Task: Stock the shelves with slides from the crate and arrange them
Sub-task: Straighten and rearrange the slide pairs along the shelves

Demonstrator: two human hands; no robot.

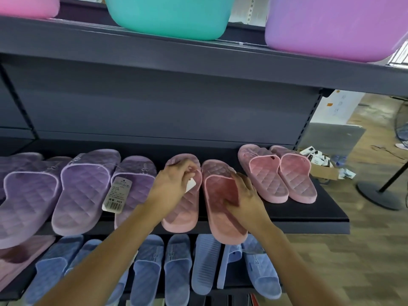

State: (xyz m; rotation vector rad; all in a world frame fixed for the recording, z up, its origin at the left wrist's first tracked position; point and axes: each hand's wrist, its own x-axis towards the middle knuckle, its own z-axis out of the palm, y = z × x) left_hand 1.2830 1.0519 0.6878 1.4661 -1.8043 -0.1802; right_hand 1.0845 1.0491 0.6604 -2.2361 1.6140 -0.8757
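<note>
Left fingers (187, 170): mine are curled over the strap of the left pink slide (183, 208), pinching it just above a small white tag (191, 185).
Left hand (174, 184): it sits on the strap's left side, my forearm coming up from below.
Right fingers (239, 180): they lie along the outer rim of the right pink slide (223, 217), pointing toward its strap.
Right hand (247, 197): it rests on that slide's right side. The view is blurred there, so I cannot tell whether I am clamping the rim or only pressing on it.
Where the two slides are: side by side and touching on the middle shelf (309, 219), toes to the back. The right one's heel hangs over the front edge.
To my right: a pink pair (278, 175) stands close together on the same shelf, near but apart from my slide.
To my left: purple slides (81, 188) stand in a row, one carrying a barcode tag (117, 195).
Below: blue slides (154, 266) fill the lower shelf, some lying on their sides.
Above: a teal tub (170, 14), a purple tub (331, 25) and a pink tub (26, 5) stand on the top shelf.
Far right: a cardboard box (324, 171) sits on the floor.
</note>
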